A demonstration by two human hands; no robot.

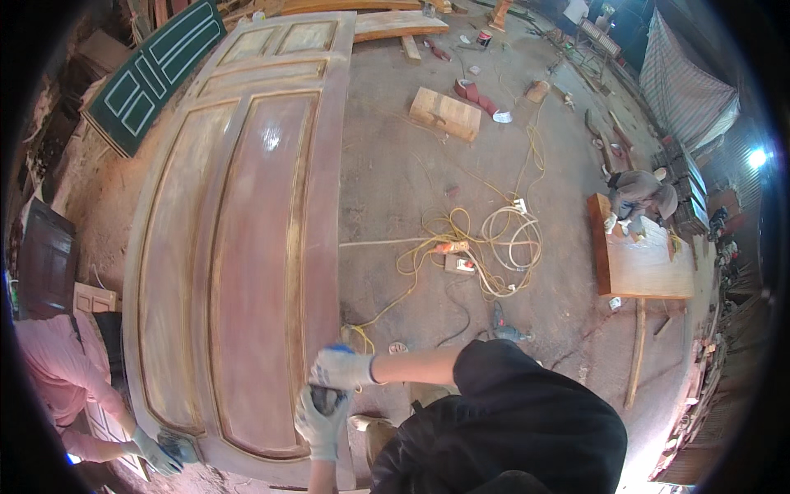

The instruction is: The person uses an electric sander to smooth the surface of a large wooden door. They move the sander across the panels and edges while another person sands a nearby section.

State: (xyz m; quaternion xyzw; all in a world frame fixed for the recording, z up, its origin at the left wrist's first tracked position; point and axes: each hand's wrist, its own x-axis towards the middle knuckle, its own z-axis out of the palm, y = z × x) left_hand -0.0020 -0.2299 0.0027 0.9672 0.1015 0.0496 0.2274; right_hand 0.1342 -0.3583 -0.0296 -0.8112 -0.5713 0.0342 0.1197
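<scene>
Door: a large reddish-brown panelled wooden door lies flat, filling the picture from 12 o'clock down to 6 o'clock, just left of centre.
Sander: a small dark sanding tool sits on the door's right stile at about 6 o'clock.
Left hand: the left hand, in a pale work glove, comes up from the lower edge; its grip is curled closed around the near side of the sander.
Right hand: the right hand, gloved with a blue cuff, presses on top of the sander, fingers wrapped over it.
Co-worker at 8 o'clock: a person in a pink sleeve holds a gloved hand on a pad at the door's lower left corner.
Co-worker at 3 o'clock: another person bends over a wooden board.
Floor: tangled yellow cable lies on the dusty floor near centre, right of the door.
</scene>
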